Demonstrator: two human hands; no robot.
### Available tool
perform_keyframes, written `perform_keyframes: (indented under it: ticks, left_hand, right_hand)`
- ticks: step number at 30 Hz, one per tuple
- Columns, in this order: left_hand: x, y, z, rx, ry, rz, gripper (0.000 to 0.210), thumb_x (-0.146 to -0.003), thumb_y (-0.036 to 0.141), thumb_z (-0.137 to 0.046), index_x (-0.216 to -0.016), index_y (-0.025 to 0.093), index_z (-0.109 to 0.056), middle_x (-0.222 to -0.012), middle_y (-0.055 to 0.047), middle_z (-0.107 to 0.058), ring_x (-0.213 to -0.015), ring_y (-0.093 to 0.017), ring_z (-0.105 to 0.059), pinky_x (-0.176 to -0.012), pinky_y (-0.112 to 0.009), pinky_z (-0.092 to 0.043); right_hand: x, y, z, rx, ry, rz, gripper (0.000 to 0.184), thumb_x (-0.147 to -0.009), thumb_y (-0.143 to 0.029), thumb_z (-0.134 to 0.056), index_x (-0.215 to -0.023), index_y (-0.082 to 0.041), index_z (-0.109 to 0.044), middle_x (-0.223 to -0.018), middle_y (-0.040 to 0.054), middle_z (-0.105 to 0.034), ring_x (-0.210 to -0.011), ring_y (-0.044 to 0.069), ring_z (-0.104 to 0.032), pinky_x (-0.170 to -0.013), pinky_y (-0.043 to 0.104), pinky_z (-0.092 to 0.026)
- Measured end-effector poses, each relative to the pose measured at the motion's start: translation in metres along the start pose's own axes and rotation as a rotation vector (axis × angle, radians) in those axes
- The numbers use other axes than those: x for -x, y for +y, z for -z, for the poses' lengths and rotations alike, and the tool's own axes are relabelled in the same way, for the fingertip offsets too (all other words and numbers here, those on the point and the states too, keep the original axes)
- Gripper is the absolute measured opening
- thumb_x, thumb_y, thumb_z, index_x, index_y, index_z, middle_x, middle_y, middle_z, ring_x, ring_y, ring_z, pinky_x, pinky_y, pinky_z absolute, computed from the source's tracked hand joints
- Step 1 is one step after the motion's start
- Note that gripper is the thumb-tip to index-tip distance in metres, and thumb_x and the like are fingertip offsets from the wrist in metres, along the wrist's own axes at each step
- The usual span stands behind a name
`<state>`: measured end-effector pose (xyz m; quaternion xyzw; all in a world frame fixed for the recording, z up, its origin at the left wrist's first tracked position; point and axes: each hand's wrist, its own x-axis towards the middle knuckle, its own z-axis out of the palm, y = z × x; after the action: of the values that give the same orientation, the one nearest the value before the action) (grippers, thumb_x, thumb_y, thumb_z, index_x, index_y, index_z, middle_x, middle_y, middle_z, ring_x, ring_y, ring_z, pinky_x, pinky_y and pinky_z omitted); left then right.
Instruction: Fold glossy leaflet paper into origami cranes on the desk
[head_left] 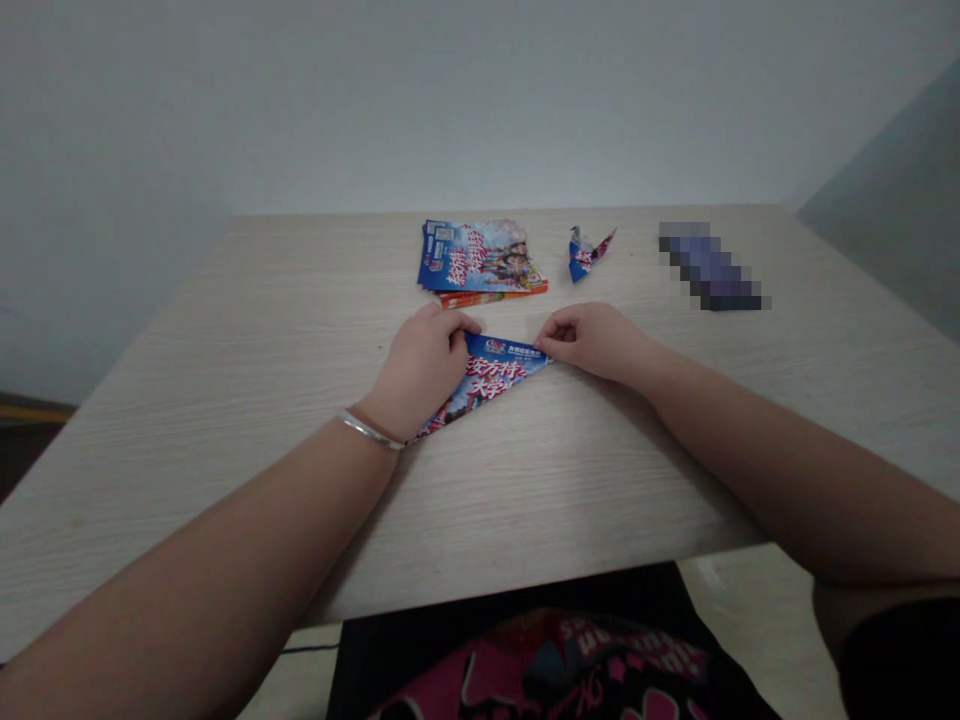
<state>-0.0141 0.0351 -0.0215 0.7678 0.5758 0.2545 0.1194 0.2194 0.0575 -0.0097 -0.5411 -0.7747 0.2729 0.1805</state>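
A blue printed flyer (501,372), folded into a triangle, lies on the table between my hands. My left hand (424,365) covers its left side, with fingers curled on the upper left edge; a silver bangle (371,430) circles that wrist. At the upper right corner, my right hand (589,342) pinches the paper between thumb and forefinger. Beyond the right hand stands a folded paper crane (585,258) in similar blue and red print. Part of the flyer is hidden under my left hand.
A stack of printed flyers (476,258) sits past my left hand, with an orange printed sheet (491,298) sticking out below. At the far right lies a dark, blurred-out flat object (709,265). The pale wooden table (225,350) meets a wall behind.
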Motion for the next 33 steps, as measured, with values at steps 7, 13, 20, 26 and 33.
perform_keyframes:
  ticks: [7,13,20,26,33]
  left_hand:
    - [0.001,0.003,0.002,-0.026,0.001,-0.02,0.03,-0.088,0.009,-0.051,-0.098,0.018,-0.078,-0.096,-0.01,-0.068,-0.097,-0.027,-0.063,-0.097,-0.042,-0.05]
    - [0.001,0.001,0.0,-0.115,-0.006,-0.046,0.034,-0.091,0.01,-0.047,-0.102,0.016,-0.078,-0.097,-0.012,-0.066,-0.098,-0.028,-0.063,-0.095,-0.043,-0.051]
    - [-0.001,-0.001,-0.001,-0.115,-0.012,-0.069,0.033,-0.09,0.008,-0.047,-0.11,0.013,-0.073,-0.104,-0.013,-0.069,-0.104,-0.027,-0.064,-0.1,-0.042,-0.051]
    - [0.0,-0.002,-0.005,-0.214,-0.004,-0.113,0.033,-0.093,0.01,-0.044,-0.107,0.012,-0.074,-0.105,-0.015,-0.067,-0.103,-0.028,-0.062,-0.098,-0.044,-0.052]
    - [0.001,0.004,-0.003,-0.269,-0.046,-0.084,0.032,-0.094,0.009,-0.044,-0.107,0.009,-0.073,-0.106,-0.016,-0.066,-0.103,-0.028,-0.062,-0.097,-0.041,-0.05]
  right_hand:
    - [0.0,-0.001,0.002,0.057,-0.035,0.038,0.01,-0.085,-0.025,-0.071,-0.076,-0.02,-0.073,-0.068,0.0004,-0.068,-0.063,0.014,-0.057,-0.064,0.031,-0.04]
    - [0.001,0.003,-0.001,0.105,0.013,0.102,0.006,-0.085,-0.022,-0.07,-0.08,-0.019,-0.073,-0.068,-0.0008,-0.066,-0.063,0.013,-0.056,-0.064,0.028,-0.04]
    - [-0.002,0.008,-0.003,0.25,0.073,0.213,0.004,-0.086,-0.017,-0.069,-0.086,-0.018,-0.073,-0.077,0.0016,-0.067,-0.07,0.015,-0.057,-0.067,0.028,-0.04]
    - [-0.004,0.015,-0.007,0.31,0.161,0.492,0.01,-0.09,-0.018,-0.066,-0.089,-0.018,-0.076,-0.091,0.0073,-0.075,-0.09,0.021,-0.065,-0.087,0.036,-0.047]
    - [-0.001,0.008,-0.016,0.31,0.169,0.88,0.025,-0.098,-0.018,-0.056,-0.107,-0.021,-0.079,-0.112,0.0078,-0.079,-0.1,0.022,-0.066,-0.094,0.041,-0.049]
